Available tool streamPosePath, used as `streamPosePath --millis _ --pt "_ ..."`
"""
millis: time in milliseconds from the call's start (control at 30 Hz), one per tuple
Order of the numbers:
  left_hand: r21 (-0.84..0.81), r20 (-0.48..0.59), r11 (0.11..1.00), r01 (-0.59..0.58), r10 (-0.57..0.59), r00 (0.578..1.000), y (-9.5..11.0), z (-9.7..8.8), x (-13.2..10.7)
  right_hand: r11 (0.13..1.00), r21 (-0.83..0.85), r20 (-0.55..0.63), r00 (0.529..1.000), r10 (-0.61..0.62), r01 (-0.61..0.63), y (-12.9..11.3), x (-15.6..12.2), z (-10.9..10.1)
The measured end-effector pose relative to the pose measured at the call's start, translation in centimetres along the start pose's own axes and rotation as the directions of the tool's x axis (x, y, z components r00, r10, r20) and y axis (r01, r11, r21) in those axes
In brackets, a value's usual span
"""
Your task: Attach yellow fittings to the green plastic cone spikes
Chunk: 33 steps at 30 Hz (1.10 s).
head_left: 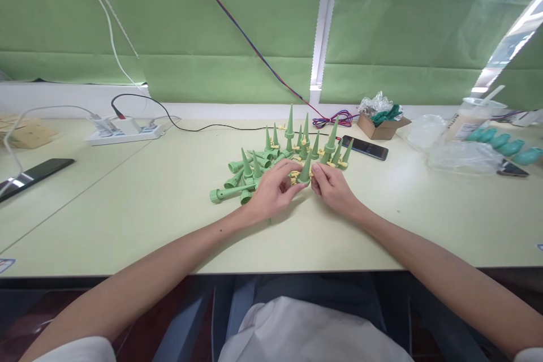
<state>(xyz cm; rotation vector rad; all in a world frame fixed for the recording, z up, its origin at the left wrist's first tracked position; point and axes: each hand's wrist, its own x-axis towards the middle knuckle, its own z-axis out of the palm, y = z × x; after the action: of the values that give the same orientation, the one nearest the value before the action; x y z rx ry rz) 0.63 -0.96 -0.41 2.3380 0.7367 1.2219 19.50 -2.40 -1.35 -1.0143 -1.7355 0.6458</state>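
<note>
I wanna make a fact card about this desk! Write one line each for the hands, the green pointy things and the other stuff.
Left hand: thumb and fingers around a green cone, tip up
Right hand: pinched beside that cone; what it holds is too small to tell
More green pieces: some stand upright, others lie down
Right side: dark phone, cardboard box, cup with straw
Left side: white power strip, another phone

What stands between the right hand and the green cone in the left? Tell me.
Nothing visible blocks it: the right hand sits beside the green cone, a small yellow piece at its fingertips. Other cones stand behind.
</note>
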Motion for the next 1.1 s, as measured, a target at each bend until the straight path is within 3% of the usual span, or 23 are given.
streamPosePath --millis 233,433,733,933,1100 --pt "0.056 0.024 0.995 -0.080 0.079 0.997 0.1 -0.1 -0.1 1.000 0.028 0.005 1.000 0.010 -0.010 0.0 0.0 0.0" --pt "0.074 0.007 0.996 -0.046 0.046 0.999 0.0 0.0 -0.1 1.000 0.022 -0.027 1.000 0.016 -0.015 0.0 0.0 0.1" --pt "-0.014 -0.065 0.975 0.222 -0.222 0.973 0.8 -0.1 0.2 0.997 0.072 -0.099 0.994 0.048 -0.041 0.0 -0.1 0.2" --pt "-0.160 0.091 0.926 0.343 -0.332 0.939 1.4 -0.2 0.6 0.998 0.067 -0.118 0.993 0.018 -0.010 0.1 -0.1 0.2" --pt "-0.283 0.225 0.819 0.500 -0.450 0.864 1.8 -0.4 0.8 1.000 0.031 -0.105 0.994 0.002 0.001 0.0 -0.2 0.1"
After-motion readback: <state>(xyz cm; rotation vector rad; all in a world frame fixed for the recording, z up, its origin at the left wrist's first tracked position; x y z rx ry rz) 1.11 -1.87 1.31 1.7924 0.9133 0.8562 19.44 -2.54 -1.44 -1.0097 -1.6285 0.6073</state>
